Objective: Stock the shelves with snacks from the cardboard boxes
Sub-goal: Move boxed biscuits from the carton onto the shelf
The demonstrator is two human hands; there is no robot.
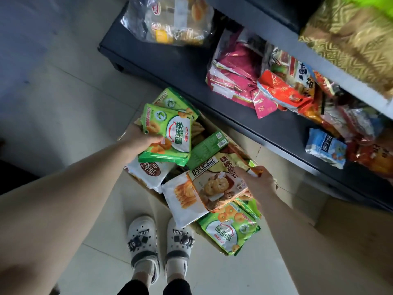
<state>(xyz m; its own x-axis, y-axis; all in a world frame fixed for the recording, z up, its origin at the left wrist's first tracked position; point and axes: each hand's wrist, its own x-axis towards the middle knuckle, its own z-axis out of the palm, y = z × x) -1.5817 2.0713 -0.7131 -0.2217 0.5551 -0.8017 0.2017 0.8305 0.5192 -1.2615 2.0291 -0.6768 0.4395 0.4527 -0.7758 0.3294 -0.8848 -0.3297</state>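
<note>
Cardboard box (149, 189) brims with snack packs. Left hand (142, 139) grips a green biscuit pack (170, 135), right hand (262, 184) pinches the cookie pack (214, 185) just beside it.

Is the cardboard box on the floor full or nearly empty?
Full: snack packets pile above the cardboard box rim, overflowing its edges.

Pale tiled floor (70, 107) carries 1 cardboard box (254, 153) stuffed with snack packs plus 2 white clogs (143, 239); dark bottom shelf (170, 60) carries 1 clear bun bag (170, 20), pink packs (234, 75), red packs (282, 90), 1 blue pack (325, 147).
</note>
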